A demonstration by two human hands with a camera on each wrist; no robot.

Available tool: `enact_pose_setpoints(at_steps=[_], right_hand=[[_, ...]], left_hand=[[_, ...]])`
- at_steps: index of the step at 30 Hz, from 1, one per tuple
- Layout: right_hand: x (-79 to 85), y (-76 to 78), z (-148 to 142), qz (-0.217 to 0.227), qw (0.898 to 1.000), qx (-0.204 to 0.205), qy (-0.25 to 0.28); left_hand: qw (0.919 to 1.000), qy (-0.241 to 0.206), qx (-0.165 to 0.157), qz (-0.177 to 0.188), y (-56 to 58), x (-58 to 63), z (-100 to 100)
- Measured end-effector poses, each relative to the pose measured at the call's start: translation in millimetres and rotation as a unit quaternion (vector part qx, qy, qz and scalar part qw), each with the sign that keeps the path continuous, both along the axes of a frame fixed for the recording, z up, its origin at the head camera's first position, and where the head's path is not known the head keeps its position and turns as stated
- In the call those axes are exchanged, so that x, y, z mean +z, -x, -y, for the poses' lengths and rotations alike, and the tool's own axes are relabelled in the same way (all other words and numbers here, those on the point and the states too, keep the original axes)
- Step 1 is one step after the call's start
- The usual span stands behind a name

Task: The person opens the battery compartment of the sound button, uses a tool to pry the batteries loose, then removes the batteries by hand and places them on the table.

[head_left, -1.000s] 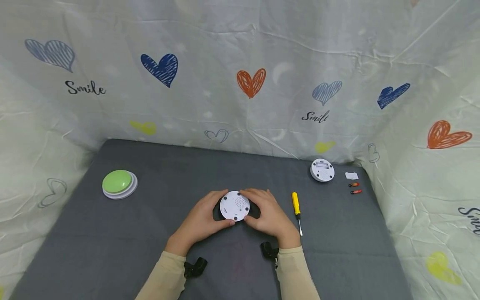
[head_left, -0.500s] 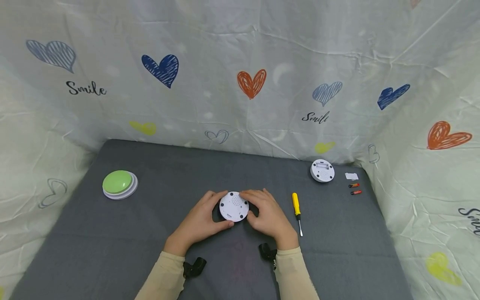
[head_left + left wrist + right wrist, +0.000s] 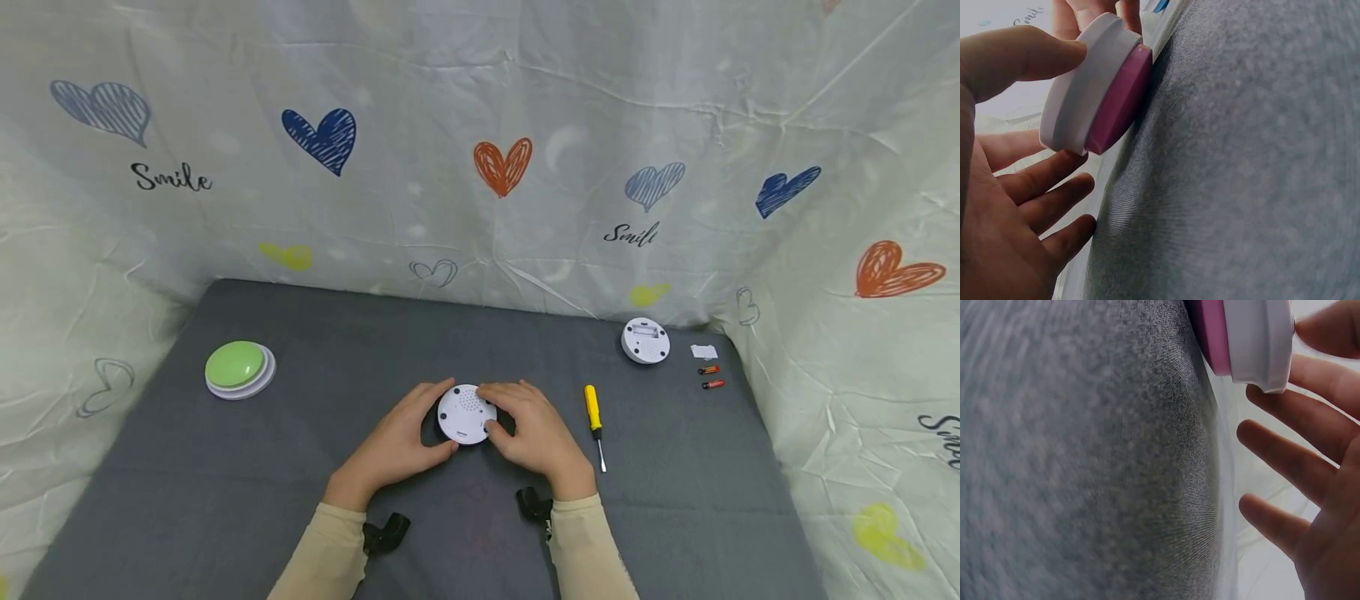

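Button of round white plastic with a pink domed cap [image 3: 463,418], perforated underside up, at mid-worktop, whose covering is grey cloth [image 3: 337,333]; I see the left hand [image 3: 401,442] and right hand [image 3: 534,429] each gripping its rim between thumb and fingers, from opposite sides. Yellow-handled screwdriver with metal shaft [image 3: 592,408], beside the right hand. Round white plastic unit with recessed compartment [image 3: 647,351], far right. Small white flat piece [image 3: 703,352] and two orange-red, black-ended cylinders [image 3: 713,384], beside it. Green-domed button on round white base [image 3: 234,363], far left.

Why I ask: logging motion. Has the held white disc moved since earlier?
Yes: the held white disc has turned counterclockwise in the head view, its holes swinging left, away from the unmoved screwdriver.
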State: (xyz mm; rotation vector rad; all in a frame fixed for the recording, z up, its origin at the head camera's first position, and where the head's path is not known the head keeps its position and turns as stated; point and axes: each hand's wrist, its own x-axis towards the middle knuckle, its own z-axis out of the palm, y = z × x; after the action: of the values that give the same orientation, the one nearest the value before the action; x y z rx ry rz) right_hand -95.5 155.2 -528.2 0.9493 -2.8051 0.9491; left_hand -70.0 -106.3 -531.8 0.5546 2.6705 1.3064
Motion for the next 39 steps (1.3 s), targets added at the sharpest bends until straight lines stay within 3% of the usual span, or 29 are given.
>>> enact_pose_setpoints(at_steps=[6,14,24,39], right_hand=[[1.8,-1.4,3,-0.020,1.000,0.012,-0.019],[10.3,-4.3,10,-0.082,0.996,0.026,-0.039],[9.2,-11.0,19,-0.140,0.987,0.058,-0.046],[11.7,-12.1,22,-0.150,0.985,0.080,-0.037]], left_hand=[[1.0000,0.005,-0.003,-0.003,-0.4,-0.1,0],[0.9999,0.013,0.001,-0.008,1.1,-1.8,0],[0.9998,0.019,-0.004,-0.005,-1.2,-1.6,1],[0.9993,0.019,-0.011,-0.030,1.0,-4.6,-1]])
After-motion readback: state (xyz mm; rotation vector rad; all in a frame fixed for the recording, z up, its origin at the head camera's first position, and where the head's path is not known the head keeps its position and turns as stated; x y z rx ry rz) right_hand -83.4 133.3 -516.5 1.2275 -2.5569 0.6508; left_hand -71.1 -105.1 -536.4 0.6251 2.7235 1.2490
